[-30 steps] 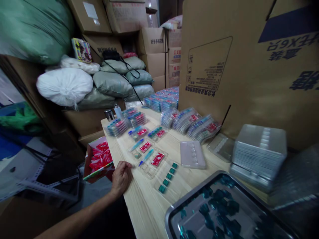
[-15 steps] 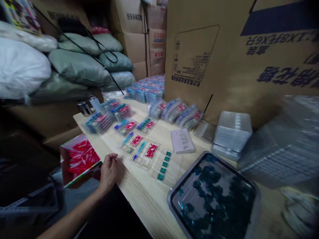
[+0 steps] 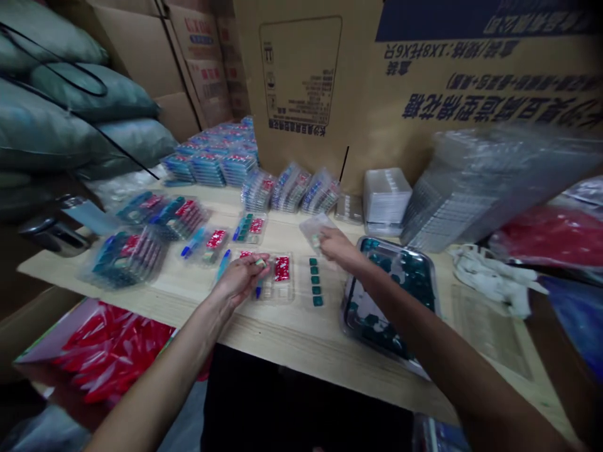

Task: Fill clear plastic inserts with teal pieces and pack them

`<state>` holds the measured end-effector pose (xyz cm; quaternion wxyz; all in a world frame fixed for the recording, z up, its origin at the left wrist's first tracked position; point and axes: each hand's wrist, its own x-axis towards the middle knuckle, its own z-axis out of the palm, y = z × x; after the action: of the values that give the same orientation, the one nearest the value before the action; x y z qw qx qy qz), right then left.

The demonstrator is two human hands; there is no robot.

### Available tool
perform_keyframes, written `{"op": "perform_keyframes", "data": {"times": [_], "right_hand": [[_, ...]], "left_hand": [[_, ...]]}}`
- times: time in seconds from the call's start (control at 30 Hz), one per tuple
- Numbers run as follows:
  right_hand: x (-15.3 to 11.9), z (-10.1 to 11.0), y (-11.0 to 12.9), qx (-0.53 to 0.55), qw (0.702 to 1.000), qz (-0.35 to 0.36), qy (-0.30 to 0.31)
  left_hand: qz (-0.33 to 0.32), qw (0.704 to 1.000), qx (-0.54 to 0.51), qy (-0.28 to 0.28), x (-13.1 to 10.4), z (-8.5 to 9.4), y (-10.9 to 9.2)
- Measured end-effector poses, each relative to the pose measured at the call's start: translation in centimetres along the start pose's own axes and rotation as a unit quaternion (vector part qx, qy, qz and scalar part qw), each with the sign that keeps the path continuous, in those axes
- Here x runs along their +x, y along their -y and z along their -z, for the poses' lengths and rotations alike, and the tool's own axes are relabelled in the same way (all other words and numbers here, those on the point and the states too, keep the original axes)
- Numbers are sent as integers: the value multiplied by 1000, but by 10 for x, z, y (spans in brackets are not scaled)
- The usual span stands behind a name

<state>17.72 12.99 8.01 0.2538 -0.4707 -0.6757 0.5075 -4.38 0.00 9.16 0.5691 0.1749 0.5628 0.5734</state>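
My left hand (image 3: 242, 276) rests on an open clear blister tray (image 3: 277, 284) that holds a red card and a blue pen, and it pinches a small pale piece between its fingertips. My right hand (image 3: 335, 243) holds up a clear plastic blister lid (image 3: 315, 227) just above the wooden table (image 3: 287, 333). Between my hands lies a clear tray with a column of small green blocks (image 3: 315, 289). To the right of my right forearm sits a metal tray (image 3: 351, 314) filled with several green blocks.
Stacks of filled blister packs (image 3: 289, 187) line the back of the table. Empty clear trays (image 3: 386, 198) are piled at the right before a big cardboard box (image 3: 377, 81). A box of red packets (image 3: 108, 348) sits lower left. White cloth (image 3: 490, 276) lies at the right.
The view has swung right and down. My left hand moved from the table's edge onto the open blister tray. My right hand came into view holding a clear lid.
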Motion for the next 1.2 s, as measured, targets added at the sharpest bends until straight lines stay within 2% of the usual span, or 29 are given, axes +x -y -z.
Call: {"op": "perform_keyframes", "data": {"times": [0.1,0.2,0.3,0.47,0.53,0.7,0.83,0.9,1.0,1.1,1.2], "right_hand": [[41,-52,19,-147,989,-14,3],[62,-75,24,-242,970,-28,29],[67,-74,20,-280,959,-29,30],[66,-59,14,-235,970,-57,-3],[65,-54,14,-198,978,-69,-11],[50,-40,17,-119,991,-68,1],[24,-36,20,-78,995,-54,42],[7,-37,19,-100,993,-18,57],[-15,-42,16,-217,973,74,39],[-33,-51,10,-299,946,112,48],[-46,-65,3,-312,940,117,72]], "left_hand": [[-1,995,81,62,7,15,7],[-58,982,152,97,11,30,12],[-129,952,245,130,14,38,17],[-266,841,455,121,19,30,28],[-286,816,484,133,20,24,33],[-252,799,509,199,19,18,42],[-290,772,528,204,18,17,45],[-296,761,542,199,18,15,47],[-295,745,567,190,16,12,51],[-317,759,544,165,14,14,53],[-349,785,500,113,12,23,53]]}}
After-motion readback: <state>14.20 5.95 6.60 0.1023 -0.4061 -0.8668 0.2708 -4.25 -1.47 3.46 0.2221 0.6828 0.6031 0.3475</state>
